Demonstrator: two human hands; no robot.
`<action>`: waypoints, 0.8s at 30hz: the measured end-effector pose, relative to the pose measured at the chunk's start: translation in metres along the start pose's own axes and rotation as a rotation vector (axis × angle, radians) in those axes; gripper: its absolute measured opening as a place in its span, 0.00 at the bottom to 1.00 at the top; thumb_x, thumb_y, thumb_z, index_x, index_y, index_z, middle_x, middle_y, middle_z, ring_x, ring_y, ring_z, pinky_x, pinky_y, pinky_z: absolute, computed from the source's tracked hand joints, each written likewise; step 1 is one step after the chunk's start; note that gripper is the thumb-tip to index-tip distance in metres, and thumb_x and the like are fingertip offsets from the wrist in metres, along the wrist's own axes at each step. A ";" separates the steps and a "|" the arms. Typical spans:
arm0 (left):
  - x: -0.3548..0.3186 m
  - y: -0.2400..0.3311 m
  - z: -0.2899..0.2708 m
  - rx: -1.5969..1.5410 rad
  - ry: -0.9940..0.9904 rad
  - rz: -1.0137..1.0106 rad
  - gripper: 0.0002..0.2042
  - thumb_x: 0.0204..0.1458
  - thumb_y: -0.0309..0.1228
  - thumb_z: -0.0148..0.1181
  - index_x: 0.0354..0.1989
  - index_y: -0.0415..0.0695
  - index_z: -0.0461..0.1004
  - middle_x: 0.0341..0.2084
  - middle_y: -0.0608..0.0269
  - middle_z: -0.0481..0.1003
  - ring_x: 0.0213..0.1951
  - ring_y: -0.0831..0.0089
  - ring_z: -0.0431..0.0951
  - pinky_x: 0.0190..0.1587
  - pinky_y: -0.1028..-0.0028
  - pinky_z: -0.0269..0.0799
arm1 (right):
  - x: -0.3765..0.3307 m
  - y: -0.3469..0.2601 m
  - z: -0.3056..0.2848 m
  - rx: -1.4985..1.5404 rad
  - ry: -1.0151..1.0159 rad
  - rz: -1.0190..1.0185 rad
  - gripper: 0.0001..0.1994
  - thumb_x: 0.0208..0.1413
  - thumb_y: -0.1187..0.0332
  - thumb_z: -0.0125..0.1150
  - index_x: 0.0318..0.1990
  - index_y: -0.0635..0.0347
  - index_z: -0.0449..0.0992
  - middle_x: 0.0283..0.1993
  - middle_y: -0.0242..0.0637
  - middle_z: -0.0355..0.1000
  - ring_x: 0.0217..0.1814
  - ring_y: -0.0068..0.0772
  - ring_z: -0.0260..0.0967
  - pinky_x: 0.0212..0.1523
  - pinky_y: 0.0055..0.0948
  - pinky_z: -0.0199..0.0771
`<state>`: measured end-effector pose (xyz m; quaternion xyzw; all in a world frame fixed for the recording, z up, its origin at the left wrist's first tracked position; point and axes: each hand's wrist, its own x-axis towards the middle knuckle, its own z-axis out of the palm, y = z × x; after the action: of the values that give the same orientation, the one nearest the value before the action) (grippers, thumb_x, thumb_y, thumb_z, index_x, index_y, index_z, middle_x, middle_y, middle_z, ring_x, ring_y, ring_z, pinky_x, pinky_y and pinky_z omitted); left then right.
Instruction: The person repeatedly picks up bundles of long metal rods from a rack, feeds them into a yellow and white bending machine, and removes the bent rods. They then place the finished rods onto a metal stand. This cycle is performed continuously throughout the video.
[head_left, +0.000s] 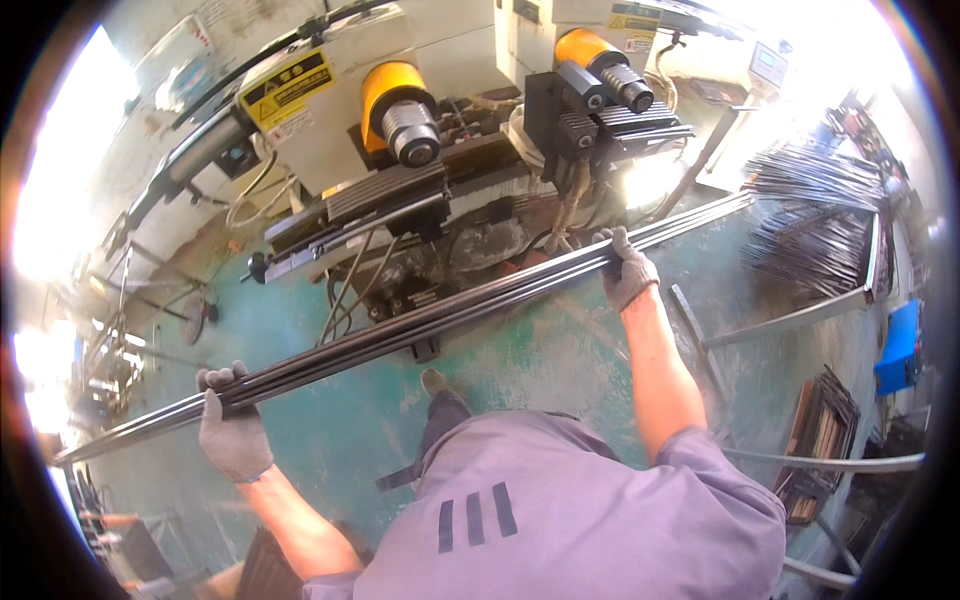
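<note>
A bundle of long, thin dark metal rods (440, 315) stretches slantwise across the view, its left end lower and nearer, its right end higher and farther off. My left hand (234, 432), in a grey work glove, is wrapped round the bundle toward its left part, thumb on the near side. Farther along to the right, my right hand (630, 268), gloved the same way, grips the bundle with its fingers curled over the top. Between the two hands the rods lie close together. Whether they are tubes or solid bars I cannot tell.
Ahead stand two machines with orange-collared spindles, one at the left (400, 115) and one at the right (605, 70). A slotted machine table (390, 195) juts toward me. Stacked metal rods (815, 220) fill a rack at the right, near a blue box (897, 347). The floor (520, 370) is worn green.
</note>
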<state>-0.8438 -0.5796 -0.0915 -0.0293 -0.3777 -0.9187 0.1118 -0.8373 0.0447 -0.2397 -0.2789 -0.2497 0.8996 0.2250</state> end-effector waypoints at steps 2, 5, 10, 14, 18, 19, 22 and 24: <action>0.034 -0.029 -0.015 0.005 0.036 -0.013 0.12 0.68 0.30 0.59 0.55 0.36 0.74 0.42 0.54 0.79 0.51 0.61 0.79 0.73 0.54 0.67 | 0.021 0.005 0.022 0.015 0.067 -0.087 0.16 0.66 0.60 0.68 0.48 0.67 0.78 0.39 0.40 0.82 0.40 0.37 0.80 0.42 0.35 0.87; 0.087 -0.065 -0.030 0.066 0.151 -0.081 0.11 0.69 0.33 0.59 0.48 0.36 0.76 0.41 0.55 0.79 0.50 0.61 0.80 0.68 0.56 0.73 | -0.001 0.027 0.105 -0.135 0.144 -0.079 0.16 0.64 0.56 0.71 0.42 0.63 0.81 0.38 0.38 0.83 0.34 0.36 0.80 0.38 0.34 0.86; 0.156 -0.114 -0.039 0.003 0.276 -0.273 0.12 0.70 0.35 0.58 0.45 0.36 0.76 0.41 0.53 0.80 0.49 0.57 0.81 0.63 0.55 0.77 | 0.011 0.115 0.187 -0.174 0.076 0.016 0.15 0.64 0.63 0.73 0.50 0.62 0.78 0.40 0.38 0.84 0.37 0.41 0.82 0.37 0.46 0.84; 0.195 -0.126 -0.024 -0.059 0.305 -0.396 0.13 0.71 0.36 0.56 0.48 0.35 0.76 0.46 0.50 0.81 0.53 0.53 0.81 0.63 0.56 0.77 | 0.047 0.109 0.222 -0.236 0.135 -0.018 0.12 0.63 0.64 0.73 0.46 0.61 0.81 0.42 0.39 0.83 0.41 0.42 0.82 0.38 0.48 0.84; 0.255 -0.115 -0.089 -0.060 0.109 -0.337 0.17 0.72 0.36 0.51 0.54 0.33 0.77 0.55 0.46 0.80 0.57 0.54 0.80 0.66 0.55 0.75 | 0.121 0.096 0.216 -0.171 0.141 0.022 0.10 0.64 0.66 0.72 0.45 0.63 0.81 0.43 0.40 0.83 0.43 0.42 0.81 0.43 0.46 0.83; 0.273 -0.104 -0.115 -0.056 0.147 -0.318 0.17 0.73 0.36 0.51 0.55 0.33 0.77 0.55 0.47 0.80 0.57 0.54 0.80 0.66 0.55 0.75 | 0.138 0.090 0.214 -0.173 0.138 0.028 0.11 0.65 0.66 0.71 0.46 0.64 0.81 0.43 0.41 0.82 0.44 0.43 0.81 0.46 0.44 0.83; 0.306 -0.085 -0.157 -0.030 0.279 -0.269 0.18 0.74 0.36 0.49 0.56 0.32 0.76 0.54 0.47 0.80 0.58 0.55 0.80 0.66 0.55 0.74 | 0.187 0.080 0.204 -0.193 0.140 -0.024 0.12 0.66 0.66 0.70 0.47 0.67 0.81 0.44 0.42 0.82 0.45 0.43 0.80 0.49 0.42 0.83; 0.314 -0.087 -0.165 0.012 0.409 -0.270 0.18 0.74 0.35 0.48 0.57 0.31 0.75 0.54 0.47 0.80 0.59 0.55 0.79 0.67 0.55 0.74 | 0.206 0.075 0.206 -0.227 0.140 -0.066 0.12 0.66 0.66 0.69 0.47 0.68 0.80 0.43 0.44 0.82 0.45 0.45 0.80 0.50 0.42 0.82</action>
<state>-1.1640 -0.6927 -0.2257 0.2087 -0.3531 -0.9099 0.0624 -1.1366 0.0316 -0.2145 -0.3562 -0.3427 0.8361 0.2381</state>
